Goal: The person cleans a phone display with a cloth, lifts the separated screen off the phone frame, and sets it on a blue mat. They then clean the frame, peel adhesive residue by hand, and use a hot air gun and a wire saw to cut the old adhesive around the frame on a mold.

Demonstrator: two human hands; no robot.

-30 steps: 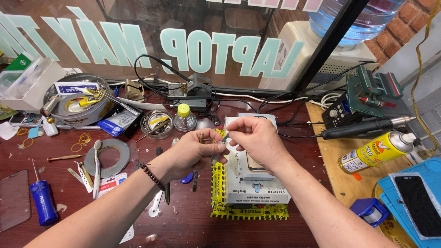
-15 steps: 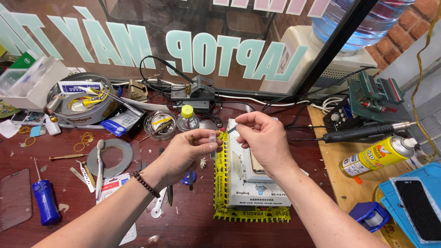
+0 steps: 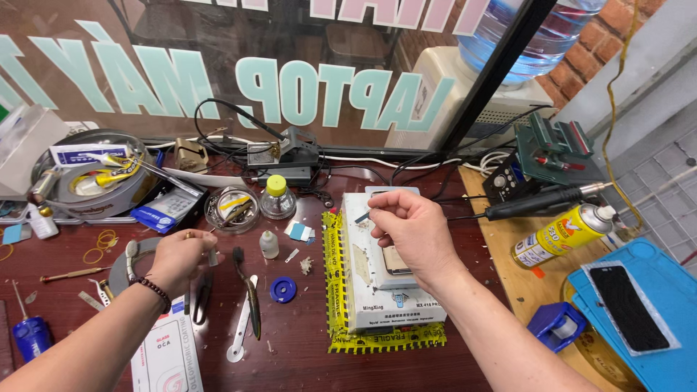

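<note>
My right hand [image 3: 410, 231] hovers over a white heating plate [image 3: 367, 279] edged with yellow tape and pinches a small flat dark piece [image 3: 362, 217] between thumb and fingers. A phone [image 3: 396, 259] lies on the plate under that hand, mostly hidden. My left hand [image 3: 181, 258], a bead bracelet at its wrist, is down on the dark red table to the left, its fingers curled around a thin tool [image 3: 211, 255] among tweezers and a black brush [image 3: 250, 296]. A small white dropper bottle [image 3: 269, 245] stands between the two hands.
A yellow-capped bottle [image 3: 277, 197] and a glass dish [image 3: 232, 207] stand behind the plate. A grey tape roll [image 3: 125, 263], a blue spool [image 3: 283, 290], a yellow spray can [image 3: 560, 234], a hot-air handle [image 3: 541, 202] and a blue mat with a phone [image 3: 628, 308] surround the area.
My hands have come apart. The left one has moved left and down to the tools on the table. The right one stays over the plate with the small piece.
</note>
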